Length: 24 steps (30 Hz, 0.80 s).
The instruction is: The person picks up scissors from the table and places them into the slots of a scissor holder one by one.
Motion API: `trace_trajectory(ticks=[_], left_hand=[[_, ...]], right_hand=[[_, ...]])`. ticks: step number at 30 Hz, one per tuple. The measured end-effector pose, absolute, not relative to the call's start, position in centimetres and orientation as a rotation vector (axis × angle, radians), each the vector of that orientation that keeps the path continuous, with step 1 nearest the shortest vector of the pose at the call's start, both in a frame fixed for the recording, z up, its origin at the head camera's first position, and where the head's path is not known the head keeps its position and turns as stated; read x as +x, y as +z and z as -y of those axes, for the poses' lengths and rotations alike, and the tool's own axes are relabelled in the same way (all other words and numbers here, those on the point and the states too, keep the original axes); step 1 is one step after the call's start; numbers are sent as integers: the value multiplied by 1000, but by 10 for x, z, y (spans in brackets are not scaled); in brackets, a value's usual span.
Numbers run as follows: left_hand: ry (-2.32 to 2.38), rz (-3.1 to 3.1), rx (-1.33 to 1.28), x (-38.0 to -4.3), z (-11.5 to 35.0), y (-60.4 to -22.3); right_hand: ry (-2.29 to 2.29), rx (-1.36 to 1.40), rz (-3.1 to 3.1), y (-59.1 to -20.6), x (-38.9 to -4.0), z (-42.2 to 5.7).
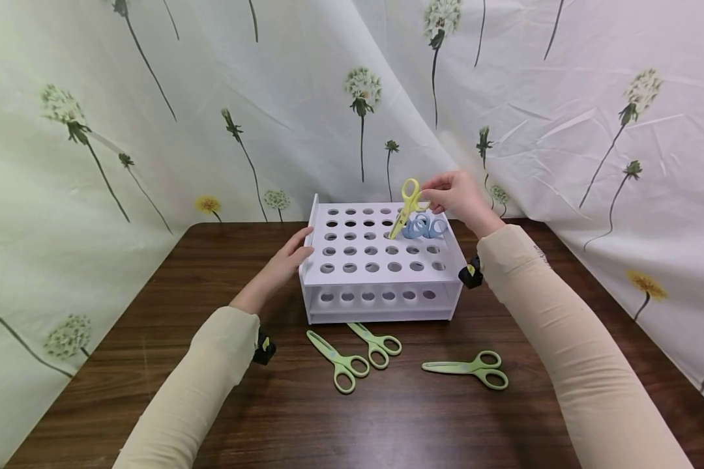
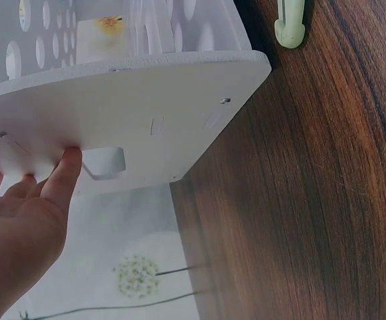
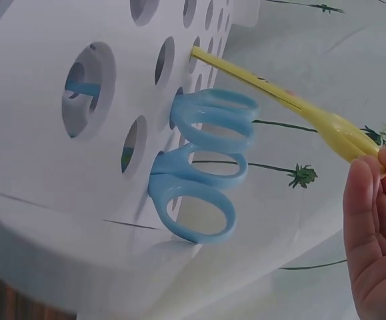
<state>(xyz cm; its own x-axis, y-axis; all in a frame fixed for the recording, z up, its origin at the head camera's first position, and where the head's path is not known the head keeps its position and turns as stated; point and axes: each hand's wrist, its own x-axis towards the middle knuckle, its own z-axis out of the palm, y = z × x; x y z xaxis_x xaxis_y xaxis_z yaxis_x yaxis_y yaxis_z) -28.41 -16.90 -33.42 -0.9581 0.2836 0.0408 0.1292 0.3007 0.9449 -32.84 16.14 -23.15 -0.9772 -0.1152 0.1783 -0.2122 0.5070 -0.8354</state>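
Reaching the floral curtain [image 1: 12, 195] leftward: wood tabletop [image 1: 170, 293]. Left hand [image 1: 283, 259], fingers extended, touches white holed rack [image 1: 375, 279] at left panel. Two green scissors [image 1: 322, 345] by its front edge. Yellow scissors [image 1: 407, 212] above, tip at a hole, blade mark unreadable. Two blue scissors [image 3: 213, 119] seated just right; right hand [image 1: 457, 193] pinches yellow handle. Third green pair [image 1: 474, 367] front right.

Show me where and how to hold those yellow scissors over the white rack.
Grip a ring handle of the yellow scissors from above and the right, where the right hand pinches them. The blades slant down and left toward the white rack, so the raised ring end seems the better hold: it leaves the blades free and probably keeps the hand above the blue scissors.
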Motion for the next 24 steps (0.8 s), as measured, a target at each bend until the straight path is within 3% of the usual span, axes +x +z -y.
trace_trajectory(ticks=[24], left_hand=[[1742,-2414,355,-284,168,-333]], right_hand=[[1459,334,2665,-239,-330,-151]])
